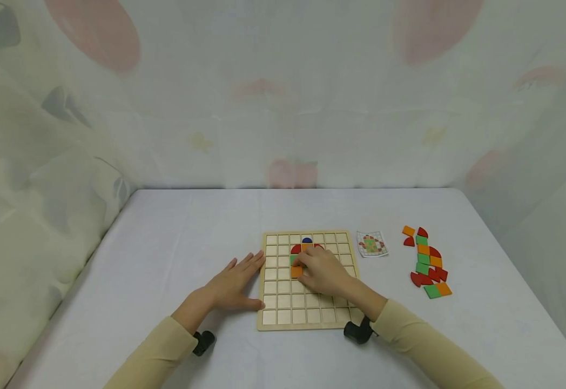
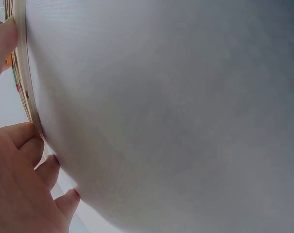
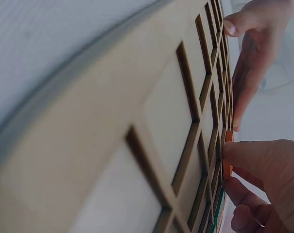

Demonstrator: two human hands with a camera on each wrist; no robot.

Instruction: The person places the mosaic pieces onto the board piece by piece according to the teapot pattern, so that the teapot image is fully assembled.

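Note:
A wooden grid board (image 1: 277,316) lies on the white table. My left hand (image 1: 236,283) is spread flat, its fingertips and thumb touching the board's left edge; the left wrist view shows that hand (image 2: 15,174) against the rim. Over the middle of the board, my right hand (image 1: 327,273) pinches an orange square tile (image 3: 228,167) between thumb and fingers, partly covered by them. An orange square (image 1: 296,272) shows at the fingertips in the head view. Above it are a green tile (image 1: 293,260), red quarter-round tiles (image 1: 296,249) and a blue half-round tile (image 1: 307,240). The hand hides neighbouring cells.
A small printed pattern card (image 1: 372,244) lies right of the board. Farther right, loose red, green and orange tiles (image 1: 423,259) form an uneven column. Black wrist cameras (image 1: 358,330) sit under both wrists. Patterned cloth (image 1: 283,108) hangs behind and beside the table.

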